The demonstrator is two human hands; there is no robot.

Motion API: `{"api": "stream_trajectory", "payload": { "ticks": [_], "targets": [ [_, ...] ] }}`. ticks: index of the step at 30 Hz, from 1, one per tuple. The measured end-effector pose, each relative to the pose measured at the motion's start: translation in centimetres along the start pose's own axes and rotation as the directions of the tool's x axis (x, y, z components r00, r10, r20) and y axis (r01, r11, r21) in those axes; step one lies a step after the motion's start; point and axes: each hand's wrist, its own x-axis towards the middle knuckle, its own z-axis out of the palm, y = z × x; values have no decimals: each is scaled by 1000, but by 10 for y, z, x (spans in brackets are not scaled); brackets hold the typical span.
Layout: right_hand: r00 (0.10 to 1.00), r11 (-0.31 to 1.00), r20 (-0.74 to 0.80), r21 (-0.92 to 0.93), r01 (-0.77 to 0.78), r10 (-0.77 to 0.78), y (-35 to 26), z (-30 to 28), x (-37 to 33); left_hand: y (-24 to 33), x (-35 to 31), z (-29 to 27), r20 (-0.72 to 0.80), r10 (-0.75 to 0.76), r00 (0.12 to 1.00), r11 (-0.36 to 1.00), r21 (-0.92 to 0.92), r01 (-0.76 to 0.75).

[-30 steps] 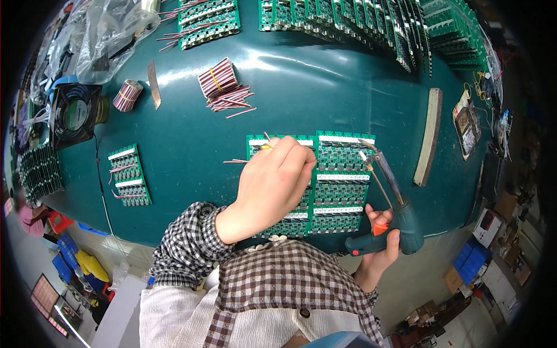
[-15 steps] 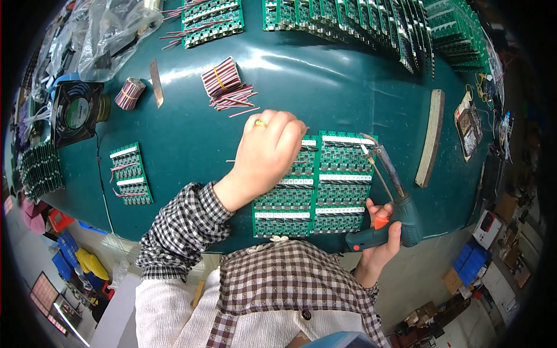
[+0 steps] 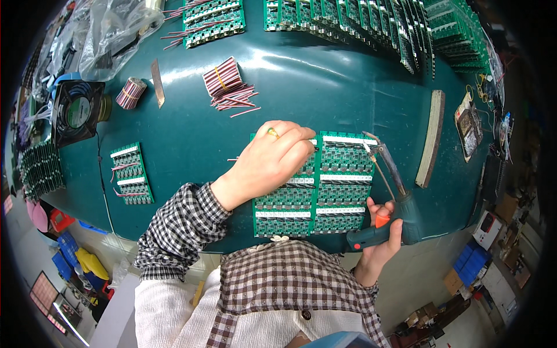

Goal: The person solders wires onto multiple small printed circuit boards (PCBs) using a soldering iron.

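My left hand (image 3: 271,159), a ring on one finger, is over the upper left of a green circuit board panel (image 3: 342,194). Its fingers are closed at the panel's top white strip; what they pinch is hidden. A thin wire end (image 3: 232,159) shows left of that hand, its other end out of sight. In my right hand (image 3: 380,250) is a dark green soldering gun (image 3: 409,220) with an orange trigger. The gun's bent metal tip and thin feed tube are at the panel's upper right corner.
Beyond my left hand lies a banded bundle of red-and-white wires (image 3: 223,81). Left are another wire bundle (image 3: 131,93), a metal strip (image 3: 157,84), a small fan (image 3: 78,113) and a smaller board (image 3: 131,174). Stacked boards (image 3: 348,20) line the back; a bar (image 3: 430,139) lies right.
My left hand has lowered slightly toward me, and its fingertips have shifted right along the panel's top strip. My right hand and the soldering gun stay nearly in place.
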Motion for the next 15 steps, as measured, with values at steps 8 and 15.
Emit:
{"api": "stream_trajectory", "payload": {
  "ticks": [8,15],
  "targets": [
    [1000,1000,-4,0,9,-9,1,2,4,-7,6,-4,22,-19,1000,997,-78,21],
    [999,999,17,-28,42,-42,-2,-4,2,16,11,-8,-43,-117,992,993,-40,115]
  ]
}}
